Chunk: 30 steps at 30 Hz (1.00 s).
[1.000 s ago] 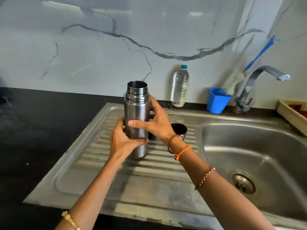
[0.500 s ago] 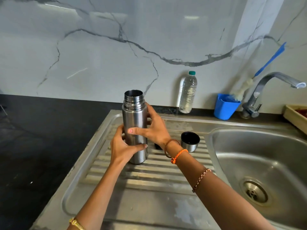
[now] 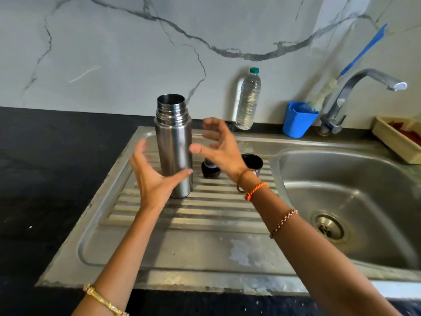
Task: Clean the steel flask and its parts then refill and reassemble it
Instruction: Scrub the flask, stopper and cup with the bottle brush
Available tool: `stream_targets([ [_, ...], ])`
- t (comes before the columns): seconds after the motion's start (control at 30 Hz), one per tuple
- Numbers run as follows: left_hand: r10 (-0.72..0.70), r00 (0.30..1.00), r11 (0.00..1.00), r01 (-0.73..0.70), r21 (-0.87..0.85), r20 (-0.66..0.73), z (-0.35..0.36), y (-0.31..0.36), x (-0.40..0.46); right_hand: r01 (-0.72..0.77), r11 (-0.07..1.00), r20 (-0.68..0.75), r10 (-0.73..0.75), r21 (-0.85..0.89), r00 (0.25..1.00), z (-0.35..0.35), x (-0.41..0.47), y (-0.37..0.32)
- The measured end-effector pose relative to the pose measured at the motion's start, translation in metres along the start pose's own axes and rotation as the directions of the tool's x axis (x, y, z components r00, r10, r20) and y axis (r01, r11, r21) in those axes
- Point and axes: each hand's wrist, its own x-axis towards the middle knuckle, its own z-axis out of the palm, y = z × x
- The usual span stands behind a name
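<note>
Steel flask: upright, mouth uncovered, threaded neck bare, standing on the ribbed drainboard of the sink unit, near the scene's centre.

Your left hand: released, fingers spread, palm turned toward the flask from its 9 o'clock side; the thumb tip lies across the lower body at about 5 o'clock. Whether it touches the steel, you cannot tell.

Your right hand: released, fingers splayed and slightly bent, hovering at the flask's 3 o'clock, apart from it and holding nothing.

Black stopper: on the drainboard just beside the flask at its 3 o'clock, partly hidden behind your right hand.

Cup lid: steel outside, dark inside, open side up, on the drainboard at the stopper's 3 o'clock, partly behind your right wrist.

Sink: steel basin at the flask's 3 o'clock, well apart, drain showing at its bottom.

Tap: steel, curved, at the basin's 12 o'clock, spout reaching right.

Blue cup: on the black tabletop against the wall, just left of the tap, holding a brush with a blue handle that leans to about 1 o'clock.

Plastic bottle: clear, green cap, upright against the marble wall, at the flask's 2 o'clock.

Tray: pale, at the right edge, with something red inside.
</note>
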Motion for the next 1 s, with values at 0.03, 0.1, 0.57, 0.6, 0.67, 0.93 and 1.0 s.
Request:
stream_targets([
  [0.03,0.104,0.989,0.995,-0.103,0.013,-0.108,0.000,0.005,-0.007,0.040,0.999,-0.084,-0.038,0.030,0.996,-0.007,-0.002,-0.003],
  [0.1,0.337,0.905,0.940,-0.337,0.045,-0.259,0.001,0.017,-0.022,0.145,0.985,-0.285,-0.113,0.094,0.952,-0.023,-0.006,-0.006],
  [0.57,-0.008,0.644,0.813,-0.441,0.380,0.765,0.180,0.053,-0.077,0.066,-0.039,0.076,-0.387,-0.997,0.919,-0.268,-0.008,-0.004],
  [0.6,-0.072,0.647,0.769,-0.449,0.455,0.759,0.192,0.053,-0.077,0.078,-0.095,0.111,-0.407,-0.992,0.907,-0.280,-0.001,-0.012],
  [0.67,-0.202,0.656,0.680,-0.441,0.586,0.728,0.217,0.052,-0.073,0.086,-0.174,0.144,-0.361,-0.981,0.921,-0.307,0.020,-0.031],
  [0.93,-0.475,0.576,0.460,-0.482,0.745,0.666,0.290,0.072,-0.013,0.107,-0.518,0.071,0.089,-0.849,0.993,-0.397,0.142,-0.059],
  [1.0,-0.529,0.538,0.468,-0.461,0.754,0.657,0.300,0.079,-0.004,0.153,-0.669,0.098,0.119,-0.728,0.988,-0.412,0.159,-0.057],
])
